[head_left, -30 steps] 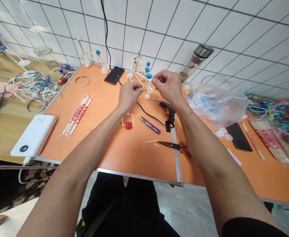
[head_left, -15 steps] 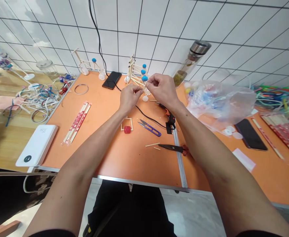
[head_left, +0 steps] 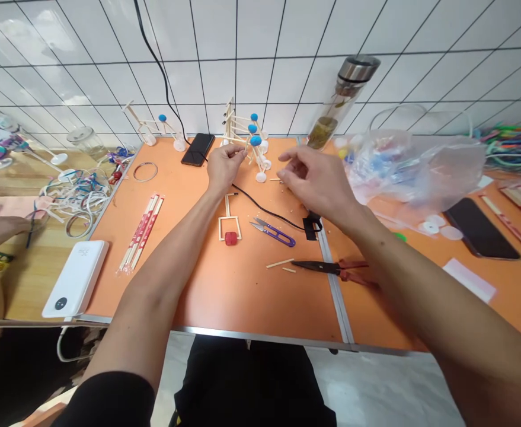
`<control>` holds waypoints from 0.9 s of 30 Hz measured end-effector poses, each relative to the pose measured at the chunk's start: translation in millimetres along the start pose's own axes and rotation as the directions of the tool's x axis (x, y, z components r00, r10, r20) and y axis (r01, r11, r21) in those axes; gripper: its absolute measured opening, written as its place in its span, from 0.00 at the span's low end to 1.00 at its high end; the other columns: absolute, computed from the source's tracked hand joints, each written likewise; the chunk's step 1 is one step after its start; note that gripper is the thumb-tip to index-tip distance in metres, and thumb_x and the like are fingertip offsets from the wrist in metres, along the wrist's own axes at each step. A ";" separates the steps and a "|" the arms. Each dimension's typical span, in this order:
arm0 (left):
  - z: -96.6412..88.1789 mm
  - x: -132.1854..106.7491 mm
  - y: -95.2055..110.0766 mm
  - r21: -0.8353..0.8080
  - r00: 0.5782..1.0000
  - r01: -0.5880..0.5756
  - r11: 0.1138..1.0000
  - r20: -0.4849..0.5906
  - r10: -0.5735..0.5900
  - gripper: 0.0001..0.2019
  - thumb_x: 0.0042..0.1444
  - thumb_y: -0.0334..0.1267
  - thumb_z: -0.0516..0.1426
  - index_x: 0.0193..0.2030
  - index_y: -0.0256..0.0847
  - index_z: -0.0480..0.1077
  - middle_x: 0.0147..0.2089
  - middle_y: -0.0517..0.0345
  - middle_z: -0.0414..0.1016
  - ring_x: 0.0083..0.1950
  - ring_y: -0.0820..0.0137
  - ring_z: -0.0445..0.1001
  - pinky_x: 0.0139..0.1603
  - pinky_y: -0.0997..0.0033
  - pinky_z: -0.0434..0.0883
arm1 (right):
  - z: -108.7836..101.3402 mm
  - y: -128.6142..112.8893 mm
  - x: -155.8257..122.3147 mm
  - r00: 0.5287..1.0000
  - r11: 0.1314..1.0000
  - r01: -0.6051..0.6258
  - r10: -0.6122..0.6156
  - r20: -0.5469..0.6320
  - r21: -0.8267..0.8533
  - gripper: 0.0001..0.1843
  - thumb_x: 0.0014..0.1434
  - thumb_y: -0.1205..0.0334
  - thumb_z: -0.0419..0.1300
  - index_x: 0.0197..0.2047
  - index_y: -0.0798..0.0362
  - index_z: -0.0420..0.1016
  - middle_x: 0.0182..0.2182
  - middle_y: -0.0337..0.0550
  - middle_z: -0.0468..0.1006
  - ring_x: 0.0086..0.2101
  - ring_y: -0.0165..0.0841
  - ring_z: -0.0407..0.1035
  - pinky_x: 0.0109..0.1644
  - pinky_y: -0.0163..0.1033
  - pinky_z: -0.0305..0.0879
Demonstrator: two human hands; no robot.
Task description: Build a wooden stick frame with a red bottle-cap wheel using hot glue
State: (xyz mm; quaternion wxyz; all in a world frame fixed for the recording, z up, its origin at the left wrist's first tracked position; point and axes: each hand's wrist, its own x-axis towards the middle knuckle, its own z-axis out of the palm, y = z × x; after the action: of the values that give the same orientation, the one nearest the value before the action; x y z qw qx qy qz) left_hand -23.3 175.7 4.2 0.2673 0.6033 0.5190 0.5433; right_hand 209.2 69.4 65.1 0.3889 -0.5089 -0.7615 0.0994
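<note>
My left hand (head_left: 224, 170) is closed, thumb and fingertips pinched on a thin wooden stick of the model. This stick model (head_left: 242, 131) carries several blue balls and stands on white discs. To its right my right hand (head_left: 317, 179) hovers with thumb and fingers apart, holding nothing. Under that hand, the dark end of a tool with a black cable (head_left: 312, 226) shows; the rest is hidden. Nearer to me lie a small stick frame with a red block (head_left: 230, 238), purple-handled thread snips (head_left: 274, 231) and red-handled scissors (head_left: 320, 267) beside cut stick pieces (head_left: 280, 263).
Wrapped chopsticks (head_left: 142, 231), a white power bank (head_left: 76, 279) and a phone (head_left: 198, 149) lie left. A glass bottle (head_left: 340, 110), a plastic bag (head_left: 414, 172) and another phone (head_left: 482, 228) are right. Another person's hand (head_left: 2, 231) is at far left.
My right hand has let go at the model and moved right and down, its fingers now spread. My left hand keeps its pinch. The other person's hand has come further into view.
</note>
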 end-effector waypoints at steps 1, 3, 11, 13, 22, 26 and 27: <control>1.8 2.2 -1.7 0.014 1.000 -0.004 1.000 -0.014 0.004 0.05 0.64 0.36 0.71 0.36 0.45 0.84 0.30 0.59 0.75 0.41 0.63 0.78 0.43 0.65 0.72 | -5.2 -0.8 -13.0 1.000 1.000 0.003 -0.003 0.010 -0.002 0.08 0.66 0.61 0.70 0.49 0.45 0.86 0.34 0.42 0.87 0.35 0.43 0.80 0.42 0.49 0.71; 6.2 5.0 -4.5 0.035 0.999 -0.013 0.999 -0.033 0.014 0.03 0.64 0.37 0.72 0.38 0.44 0.85 0.30 0.60 0.73 0.41 0.64 0.78 0.42 0.66 0.70 | -13.5 -2.5 -38.9 0.999 1.000 0.006 -0.006 0.032 0.006 0.07 0.67 0.59 0.68 0.48 0.42 0.87 0.34 0.42 0.88 0.34 0.45 0.80 0.41 0.50 0.73; 17.1 8.3 -9.1 0.044 0.999 0.017 0.999 -0.033 -0.016 0.06 0.66 0.37 0.71 0.36 0.43 0.84 0.29 0.59 0.73 0.41 0.63 0.77 0.42 0.66 0.69 | -21.3 -9.0 -97.0 1.000 1.000 0.012 -0.012 0.007 -0.001 0.10 0.74 0.54 0.63 0.43 0.35 0.87 0.37 0.43 0.90 0.33 0.48 0.82 0.39 0.56 0.76; 18.4 8.4 -10.3 0.041 0.999 0.019 0.999 -0.042 -0.017 0.05 0.65 0.37 0.70 0.36 0.43 0.85 0.29 0.58 0.74 0.42 0.63 0.78 0.42 0.66 0.70 | -19.5 -9.5 -98.4 1.000 1.000 0.007 -0.007 -0.002 0.008 0.11 0.74 0.55 0.63 0.42 0.34 0.88 0.36 0.43 0.90 0.32 0.48 0.82 0.38 0.56 0.76; 23.4 9.2 -17.5 0.013 0.999 0.035 0.999 -0.042 -0.034 0.05 0.65 0.34 0.69 0.35 0.44 0.85 0.34 0.57 0.83 0.41 0.63 0.78 0.42 0.65 0.70 | -17.5 -2.3 -99.2 1.000 0.999 0.003 -0.002 -0.008 0.038 0.12 0.73 0.56 0.64 0.43 0.32 0.90 0.38 0.42 0.91 0.35 0.50 0.85 0.39 0.58 0.77; 24.6 8.4 -17.9 0.004 0.999 0.037 0.999 -0.029 -0.037 0.05 0.65 0.34 0.69 0.37 0.44 0.85 0.37 0.55 0.85 0.43 0.62 0.79 0.43 0.65 0.71 | -17.4 -1.7 -100.0 1.000 0.999 0.011 -0.011 -0.003 0.033 0.12 0.73 0.57 0.64 0.43 0.32 0.90 0.39 0.42 0.92 0.38 0.51 0.87 0.40 0.59 0.78; 24.9 8.2 -17.6 0.005 0.999 0.037 0.999 -0.028 -0.037 0.05 0.65 0.34 0.69 0.37 0.44 0.85 0.38 0.55 0.85 0.43 0.62 0.80 0.43 0.65 0.71 | -17.2 -1.9 -100.0 1.000 0.999 0.008 -0.008 0.000 0.032 0.12 0.73 0.57 0.64 0.43 0.32 0.90 0.39 0.41 0.92 0.38 0.51 0.87 0.40 0.59 0.78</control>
State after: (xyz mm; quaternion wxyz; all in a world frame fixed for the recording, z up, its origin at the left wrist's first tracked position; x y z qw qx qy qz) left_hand -7.1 194.8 -15.0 0.2685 0.5869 0.5352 0.5451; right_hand 237.7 -21.0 28.7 0.3974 -0.4994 -0.7619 0.1102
